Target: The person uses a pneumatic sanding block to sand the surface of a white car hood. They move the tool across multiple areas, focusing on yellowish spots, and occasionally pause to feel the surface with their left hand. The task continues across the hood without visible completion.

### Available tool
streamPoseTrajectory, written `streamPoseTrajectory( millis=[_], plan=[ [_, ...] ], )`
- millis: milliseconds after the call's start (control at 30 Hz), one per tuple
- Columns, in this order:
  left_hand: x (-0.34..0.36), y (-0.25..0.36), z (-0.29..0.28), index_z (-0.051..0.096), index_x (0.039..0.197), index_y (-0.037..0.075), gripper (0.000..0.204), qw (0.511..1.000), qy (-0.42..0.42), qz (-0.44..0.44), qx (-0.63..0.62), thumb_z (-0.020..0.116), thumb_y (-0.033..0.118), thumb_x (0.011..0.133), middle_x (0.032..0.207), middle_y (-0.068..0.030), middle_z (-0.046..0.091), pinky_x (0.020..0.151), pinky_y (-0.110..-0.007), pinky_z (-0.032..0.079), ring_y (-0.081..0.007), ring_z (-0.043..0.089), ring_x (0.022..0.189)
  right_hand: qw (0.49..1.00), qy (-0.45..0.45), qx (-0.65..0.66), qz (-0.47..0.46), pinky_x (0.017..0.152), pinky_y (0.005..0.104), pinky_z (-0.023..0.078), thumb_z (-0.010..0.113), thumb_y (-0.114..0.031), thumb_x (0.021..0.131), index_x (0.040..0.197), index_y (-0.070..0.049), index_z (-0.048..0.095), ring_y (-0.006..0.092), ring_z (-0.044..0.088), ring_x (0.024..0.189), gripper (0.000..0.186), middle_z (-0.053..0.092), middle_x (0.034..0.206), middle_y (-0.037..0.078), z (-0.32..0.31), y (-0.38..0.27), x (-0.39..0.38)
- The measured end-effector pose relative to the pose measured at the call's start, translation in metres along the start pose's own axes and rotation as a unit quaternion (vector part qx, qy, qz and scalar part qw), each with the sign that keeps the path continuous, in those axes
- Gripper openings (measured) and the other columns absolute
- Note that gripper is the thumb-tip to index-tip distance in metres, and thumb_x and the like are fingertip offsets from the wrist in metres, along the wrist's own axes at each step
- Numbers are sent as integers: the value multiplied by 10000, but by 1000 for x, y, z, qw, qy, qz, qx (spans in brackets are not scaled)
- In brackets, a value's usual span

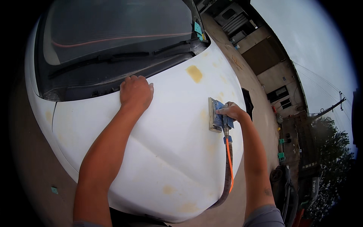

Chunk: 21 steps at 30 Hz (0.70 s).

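A white car hood (166, 125) with patches of yellowish filler lies beneath both arms. My right hand (231, 111) is closed around a blue sander (217, 115) near the hood's right side. The sander's rectangular pad faces left, against the hood as far as I can see. From its lower end run an orange air hose (230, 166) and a dark ribbed hose (228, 181). At the hood's rear edge, by the windshield, my left hand (136, 92) has its fingers curled over the edge; the fingertips are hidden.
Beyond the hood are the windshield (121, 26) and its black wipers (98, 60). One yellowish patch (194, 73) lies ahead of the sander. Off to the right stand a building (272, 72) and a dark vehicle (289, 193). The hoses trail over the hood's front right edge.
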<state>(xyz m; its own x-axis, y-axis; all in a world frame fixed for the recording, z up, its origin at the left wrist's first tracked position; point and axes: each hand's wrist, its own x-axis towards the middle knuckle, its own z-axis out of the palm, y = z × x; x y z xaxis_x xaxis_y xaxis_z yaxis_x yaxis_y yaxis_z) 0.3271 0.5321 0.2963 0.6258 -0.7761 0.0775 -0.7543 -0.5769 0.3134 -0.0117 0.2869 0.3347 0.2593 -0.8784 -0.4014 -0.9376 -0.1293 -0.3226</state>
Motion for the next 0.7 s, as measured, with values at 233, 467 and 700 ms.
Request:
streamPoseTrajectory(
  millis=[233,467,700],
  plan=[
    [1,-3,8,720,1117,1,415,999,34,3,9,605,394,1056,1178,-178,701,1041,-436,496,-302,629,1187,995,-9,-94,-26,996,370,532,942,-508,675,1287,142,618,320,681,1152,950,694,1236,261,33,20,-56],
    [-40,10,20,678,1144,2,308,962,248,114,-15,708,269,992,1138,-178,652,962,-473,483,-339,604,1099,997,-68,-47,-8,809,457,622,810,-626,806,1240,77,651,319,744,981,841,714,1146,233,9,-10,4],
    [-154,207,62,487,1389,-135,771,972,19,202,-122,700,482,978,1360,-315,585,1096,-491,463,-434,547,1328,982,-150,84,-76,876,459,623,398,-771,996,1262,49,678,367,759,983,906,714,1197,261,16,1,11]
  ],
)
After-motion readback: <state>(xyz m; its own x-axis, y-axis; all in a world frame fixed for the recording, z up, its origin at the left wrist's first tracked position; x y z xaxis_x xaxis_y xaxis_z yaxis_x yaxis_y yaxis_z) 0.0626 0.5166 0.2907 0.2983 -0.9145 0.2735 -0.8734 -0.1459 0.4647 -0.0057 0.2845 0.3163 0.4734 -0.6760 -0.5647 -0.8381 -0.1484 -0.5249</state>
